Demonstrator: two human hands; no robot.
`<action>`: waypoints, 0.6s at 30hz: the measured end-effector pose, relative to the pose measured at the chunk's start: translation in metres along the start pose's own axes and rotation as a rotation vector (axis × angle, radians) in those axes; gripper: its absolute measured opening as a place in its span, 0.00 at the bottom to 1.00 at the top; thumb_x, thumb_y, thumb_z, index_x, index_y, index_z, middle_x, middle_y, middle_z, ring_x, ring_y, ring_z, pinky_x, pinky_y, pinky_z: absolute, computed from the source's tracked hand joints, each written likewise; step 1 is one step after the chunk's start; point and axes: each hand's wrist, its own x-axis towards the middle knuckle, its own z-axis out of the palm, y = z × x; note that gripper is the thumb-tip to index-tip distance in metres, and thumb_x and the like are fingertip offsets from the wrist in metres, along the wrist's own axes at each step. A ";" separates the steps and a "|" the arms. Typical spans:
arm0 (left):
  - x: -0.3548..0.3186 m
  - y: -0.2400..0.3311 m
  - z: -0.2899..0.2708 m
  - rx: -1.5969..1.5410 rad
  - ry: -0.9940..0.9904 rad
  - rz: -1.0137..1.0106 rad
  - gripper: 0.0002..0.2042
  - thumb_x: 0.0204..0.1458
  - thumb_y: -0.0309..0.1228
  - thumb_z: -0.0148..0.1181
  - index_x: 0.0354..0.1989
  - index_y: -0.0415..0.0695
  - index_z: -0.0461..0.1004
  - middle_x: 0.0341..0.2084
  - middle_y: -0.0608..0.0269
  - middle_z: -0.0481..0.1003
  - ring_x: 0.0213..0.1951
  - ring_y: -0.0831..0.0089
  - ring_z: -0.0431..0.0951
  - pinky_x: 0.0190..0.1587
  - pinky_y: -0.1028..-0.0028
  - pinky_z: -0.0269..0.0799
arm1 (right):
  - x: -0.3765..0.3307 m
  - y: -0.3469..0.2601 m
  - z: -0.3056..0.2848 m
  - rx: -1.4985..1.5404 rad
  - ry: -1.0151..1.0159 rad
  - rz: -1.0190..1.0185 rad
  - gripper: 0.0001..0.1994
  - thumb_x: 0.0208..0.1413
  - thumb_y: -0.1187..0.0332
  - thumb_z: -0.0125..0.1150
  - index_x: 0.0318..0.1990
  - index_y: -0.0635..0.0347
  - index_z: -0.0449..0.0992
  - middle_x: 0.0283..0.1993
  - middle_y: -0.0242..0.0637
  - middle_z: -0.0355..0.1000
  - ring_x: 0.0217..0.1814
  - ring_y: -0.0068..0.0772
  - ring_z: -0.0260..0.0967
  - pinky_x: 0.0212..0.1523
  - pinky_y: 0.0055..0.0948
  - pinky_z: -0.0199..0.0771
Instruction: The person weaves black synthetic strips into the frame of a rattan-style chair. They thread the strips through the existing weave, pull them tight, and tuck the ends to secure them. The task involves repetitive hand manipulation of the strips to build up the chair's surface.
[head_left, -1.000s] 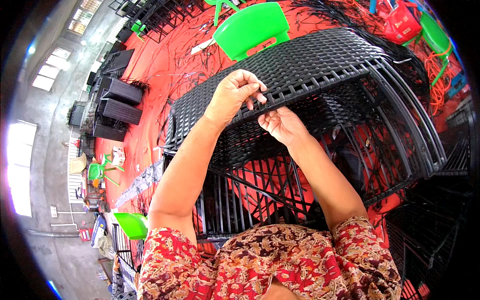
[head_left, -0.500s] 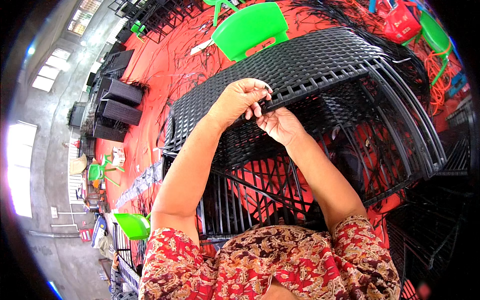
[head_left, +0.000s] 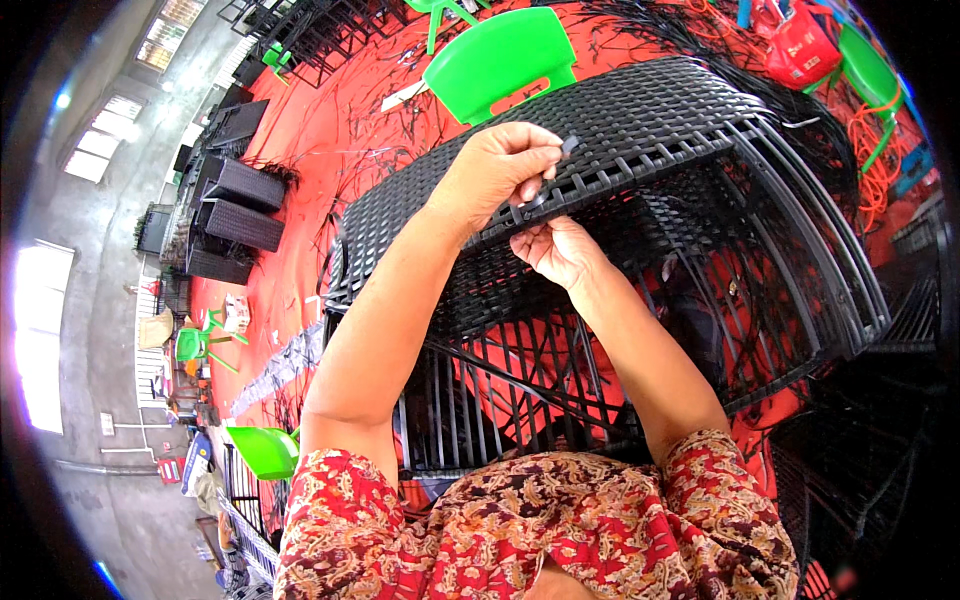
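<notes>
A black woven furniture piece (head_left: 440, 200), made of flat plastic strips on a dark frame, lies in front of me. Just above its near edge, my left hand (head_left: 495, 175) pinches a narrow black strip (head_left: 570, 146) between thumb and forefinger, and the strip's end pokes out beyond the fingertips. Under that same edge is my right hand (head_left: 562, 252), palm up, its fingers curled closed against the underside. Whatever lies between those right fingertips is hidden by the rim. Along the edge, short strip loops wrap the frame bar.
Beyond the woven piece stands a green plastic chair (head_left: 500, 60). Loose black strips (head_left: 640, 25) litter the red floor covering (head_left: 330, 130). A red bag (head_left: 800, 45) and tangled orange cord (head_left: 870, 170) lie at the far right. Dark woven furniture (head_left: 240, 205) is stacked on the left.
My left hand has risen slightly and moved away from the edge, drawing the strip's end up and to the right. The right hand stays under the rim, nearly in place.
</notes>
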 end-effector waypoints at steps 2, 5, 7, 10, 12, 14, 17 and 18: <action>-0.001 -0.009 -0.009 -0.093 0.024 -0.032 0.05 0.51 0.29 0.55 0.33 0.41 0.72 0.21 0.69 0.71 0.16 0.85 0.66 0.16 0.87 0.56 | 0.003 -0.006 -0.001 -0.087 -0.006 0.023 0.05 0.52 0.64 0.56 0.32 0.51 0.71 0.29 0.24 0.70 0.31 0.19 0.69 0.26 0.21 0.71; -0.005 -0.017 -0.017 -0.115 0.045 -0.054 0.05 0.52 0.30 0.54 0.33 0.42 0.71 0.21 0.69 0.71 0.16 0.83 0.66 0.15 0.86 0.57 | 0.012 -0.008 0.007 -0.225 -0.043 -0.002 0.06 0.51 0.59 0.56 0.31 0.49 0.70 0.28 0.22 0.70 0.32 0.17 0.68 0.22 0.18 0.69; -0.005 -0.019 -0.017 -0.122 0.044 -0.064 0.05 0.52 0.30 0.54 0.32 0.43 0.71 0.22 0.68 0.71 0.16 0.83 0.67 0.15 0.86 0.59 | 0.011 -0.011 0.010 -0.257 -0.036 -0.005 0.07 0.51 0.58 0.55 0.28 0.47 0.70 0.26 0.20 0.68 0.31 0.17 0.67 0.20 0.17 0.68; -0.007 -0.014 -0.006 -0.205 0.004 -0.081 0.05 0.53 0.31 0.53 0.31 0.44 0.70 0.23 0.68 0.71 0.17 0.82 0.68 0.17 0.85 0.61 | 0.009 -0.013 0.009 -0.227 -0.060 0.001 0.06 0.52 0.60 0.54 0.28 0.47 0.69 0.24 0.20 0.65 0.30 0.19 0.67 0.22 0.18 0.70; -0.003 -0.020 -0.008 -0.161 -0.015 -0.058 0.05 0.53 0.31 0.54 0.30 0.44 0.70 0.22 0.69 0.71 0.17 0.82 0.69 0.17 0.85 0.61 | 0.002 -0.014 0.008 -0.257 -0.013 -0.029 0.06 0.53 0.60 0.53 0.29 0.49 0.69 0.26 0.22 0.67 0.32 0.19 0.67 0.23 0.18 0.70; -0.002 -0.023 -0.011 -0.073 0.048 -0.038 0.06 0.52 0.32 0.55 0.28 0.45 0.70 0.17 0.71 0.69 0.16 0.83 0.67 0.16 0.85 0.59 | -0.010 -0.015 0.010 -0.280 0.044 -0.002 0.06 0.55 0.63 0.51 0.35 0.52 0.71 0.33 0.28 0.72 0.37 0.23 0.70 0.29 0.22 0.70; -0.003 -0.015 -0.019 0.204 0.075 -0.185 0.06 0.50 0.32 0.57 0.26 0.45 0.70 0.13 0.73 0.66 0.14 0.85 0.63 0.15 0.85 0.55 | -0.024 -0.023 0.005 -0.292 0.045 0.064 0.08 0.55 0.64 0.51 0.39 0.54 0.72 0.38 0.34 0.73 0.41 0.27 0.70 0.35 0.27 0.69; -0.003 -0.016 -0.018 0.292 0.083 -0.189 0.06 0.47 0.31 0.58 0.23 0.44 0.70 0.12 0.73 0.65 0.13 0.86 0.60 0.15 0.84 0.52 | -0.028 -0.024 0.004 -0.289 0.074 0.045 0.08 0.54 0.64 0.52 0.39 0.54 0.72 0.38 0.34 0.73 0.41 0.28 0.70 0.35 0.27 0.69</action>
